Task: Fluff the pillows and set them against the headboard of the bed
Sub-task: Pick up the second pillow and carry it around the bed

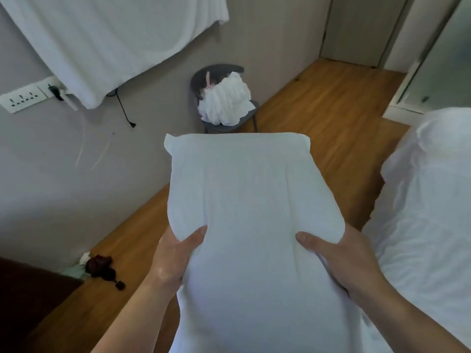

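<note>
White pillow [244,200] held in the air in front of the person, over the wood floor [318,105] beside the bed [428,200]. Long axis runs away from the person: far short edge points toward the chair, near end drops out of view at the bottom. Broad face turned up toward the camera. Fabric pinches inward where it is gripped, so the pillow bulges above and below the grip (a waist at roughly mid-length).

Left hand [173,261] clamps the left long edge, thumb laid across the top face, fingers hidden underneath. Right hand [341,258] clamps the right long edge the same way, thumb on top pointing inward. Both forearms reach up from the bottom edge, converging on the pillow.

Beyond: dark chair [229,123] against the wall, heaped with white linen [226,100]. White cloth [112,39] hangs on the wall, upper left.
</note>
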Demonstrator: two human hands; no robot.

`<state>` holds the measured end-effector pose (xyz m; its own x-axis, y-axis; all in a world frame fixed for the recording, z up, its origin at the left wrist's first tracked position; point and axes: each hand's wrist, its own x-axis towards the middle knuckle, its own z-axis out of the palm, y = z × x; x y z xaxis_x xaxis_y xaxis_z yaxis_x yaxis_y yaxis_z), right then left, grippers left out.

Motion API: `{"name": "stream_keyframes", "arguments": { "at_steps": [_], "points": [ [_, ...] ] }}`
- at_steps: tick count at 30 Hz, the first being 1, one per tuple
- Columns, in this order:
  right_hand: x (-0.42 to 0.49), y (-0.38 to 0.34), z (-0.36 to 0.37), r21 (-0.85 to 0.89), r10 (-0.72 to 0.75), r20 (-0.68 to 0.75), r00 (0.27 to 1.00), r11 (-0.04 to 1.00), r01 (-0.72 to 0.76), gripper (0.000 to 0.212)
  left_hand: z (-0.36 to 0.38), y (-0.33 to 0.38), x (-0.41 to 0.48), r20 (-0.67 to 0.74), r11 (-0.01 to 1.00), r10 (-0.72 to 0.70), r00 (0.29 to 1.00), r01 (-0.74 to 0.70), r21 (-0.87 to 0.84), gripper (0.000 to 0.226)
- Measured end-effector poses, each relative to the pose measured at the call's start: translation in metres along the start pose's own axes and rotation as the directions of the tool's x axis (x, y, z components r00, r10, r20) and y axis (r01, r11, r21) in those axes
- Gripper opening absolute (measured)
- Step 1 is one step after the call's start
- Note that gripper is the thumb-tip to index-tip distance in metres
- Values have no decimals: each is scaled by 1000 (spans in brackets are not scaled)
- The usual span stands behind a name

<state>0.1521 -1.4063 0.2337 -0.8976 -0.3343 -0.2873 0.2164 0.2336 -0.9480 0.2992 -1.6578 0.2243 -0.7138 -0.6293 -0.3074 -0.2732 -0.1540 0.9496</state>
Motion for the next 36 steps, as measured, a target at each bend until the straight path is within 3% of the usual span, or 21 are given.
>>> {"name": "stream_keyframes", "arguments": {
  "at_steps": [2,6,10,14,19,21,24,30,34,36],
  "points": [
    [22,-11,9,21,19,-58,998,1000,-18,40,3,16,45,56,1000,-26,998,26,14,61],
    [62,-25,21,37,48,-182,982,998,-42,40,13,41,122,152,998,-56,987,53,27,102],
    [103,-45,16,22,44,-291,956,999,-39,41,46,62,190,240,998,-56,969,51,27,94],
    [150,-54,-5,12,56,-393,918,998,-56,46,99,84,249,343,992,58,937,-92,82,93],
    [225,-69,-51,44,87,-449,889,996,-76,36,178,139,299,390,960,12,921,-119,252,54],
    [262,-81,-75,42,72,-456,887,997,-60,38,213,139,338,402,974,37,915,-123,191,74],
    [313,-102,-115,42,66,-470,880,998,-53,37,270,153,381,367,994,36,929,-69,79,130],
    [389,-121,-182,65,95,-534,840,995,-71,39,374,192,444,436,990,51,898,-102,93,127],
    [444,-126,-218,71,109,-593,798,994,-84,53,432,200,499,470,992,21,882,-78,102,134],
    [476,-129,-236,63,110,-623,774,994,-91,56,464,205,529,504,993,-3,864,-56,102,119]
  ]
}}
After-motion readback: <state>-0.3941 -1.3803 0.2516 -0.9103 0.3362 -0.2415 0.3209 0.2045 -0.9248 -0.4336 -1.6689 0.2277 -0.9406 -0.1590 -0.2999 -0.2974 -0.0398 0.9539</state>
